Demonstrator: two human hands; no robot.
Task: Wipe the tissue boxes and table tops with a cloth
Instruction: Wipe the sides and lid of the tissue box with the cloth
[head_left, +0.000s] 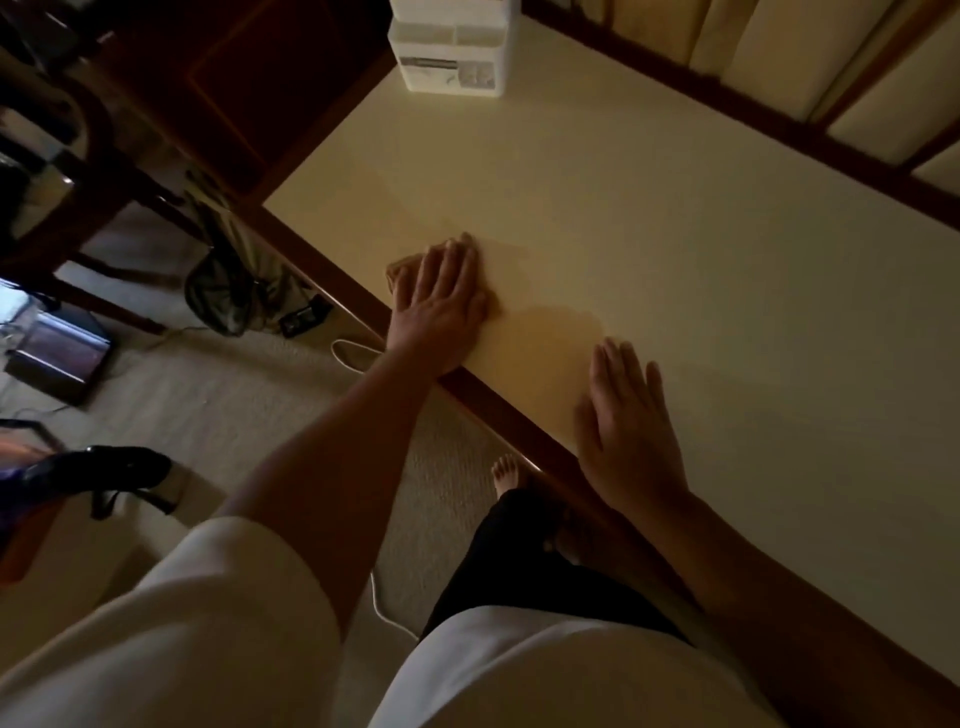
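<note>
A cream table top (649, 218) with a dark wooden edge fills the right of the view. My left hand (441, 296) lies flat, fingers straight, pressing a small tan cloth (399, 273) onto the table near its front edge; most of the cloth is hidden under the hand. My right hand (626, 421) rests flat on the table to the right, fingers straight, holding nothing. A white tissue box (452, 47) stands at the far left corner of the table, partly cut off by the top of the view.
Cushioned seat backs (779, 57) run along the table's far side. On the carpet (234, 405) to the left lie a dark bag (228, 291), a white shoe (356, 353), black heeled shoes (114, 478), a cable and a dark wooden chair (78, 171). My bare foot (506, 475) stands by the table edge.
</note>
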